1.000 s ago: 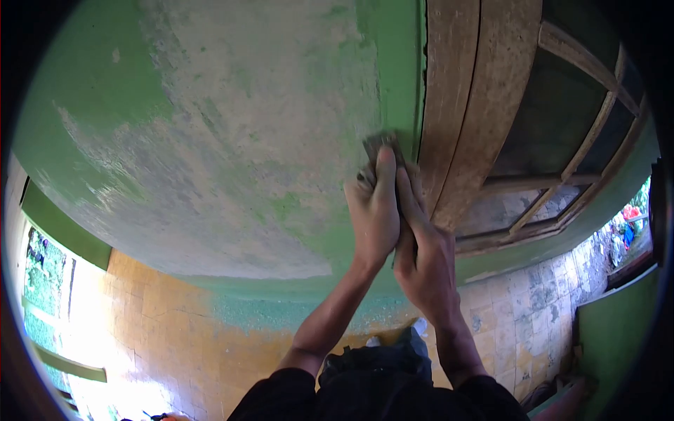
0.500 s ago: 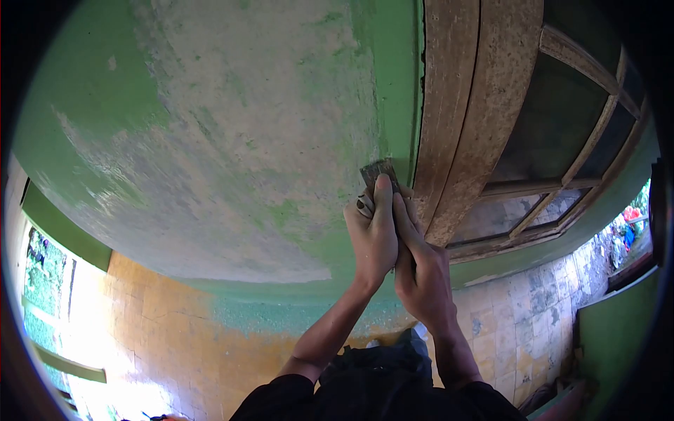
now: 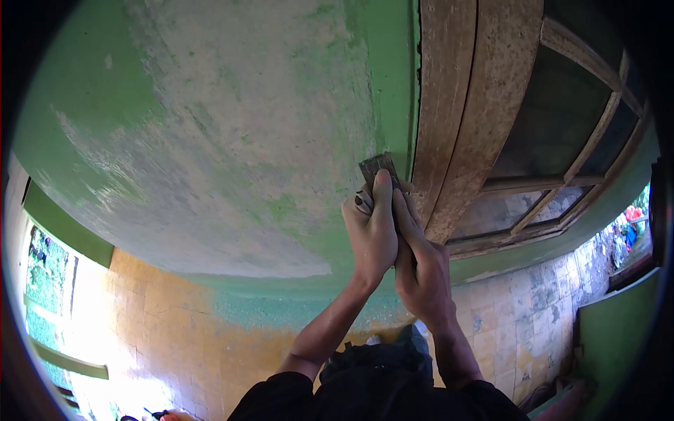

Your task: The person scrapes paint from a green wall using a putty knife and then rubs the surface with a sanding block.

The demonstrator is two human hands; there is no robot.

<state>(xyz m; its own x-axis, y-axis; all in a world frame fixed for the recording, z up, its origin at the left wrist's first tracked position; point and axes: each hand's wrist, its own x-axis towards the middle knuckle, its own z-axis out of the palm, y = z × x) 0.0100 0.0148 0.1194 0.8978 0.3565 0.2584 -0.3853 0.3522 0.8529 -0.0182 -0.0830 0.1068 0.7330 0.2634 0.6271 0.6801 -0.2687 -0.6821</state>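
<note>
A green wall (image 3: 210,126), its paint worn away over a wide pale patch, is recorded at left, above a tiled floor (image 3: 168,330). The left hand (image 3: 372,235) is closed around a scraper (image 3: 377,166), with 1 finger laid along the tool. The blade is set against the wall, just beside a wooden window frame (image 3: 460,105). The right hand (image 3: 421,270) is clasped lower on the same tool, touching the left hand; the handle is hidden.
</note>
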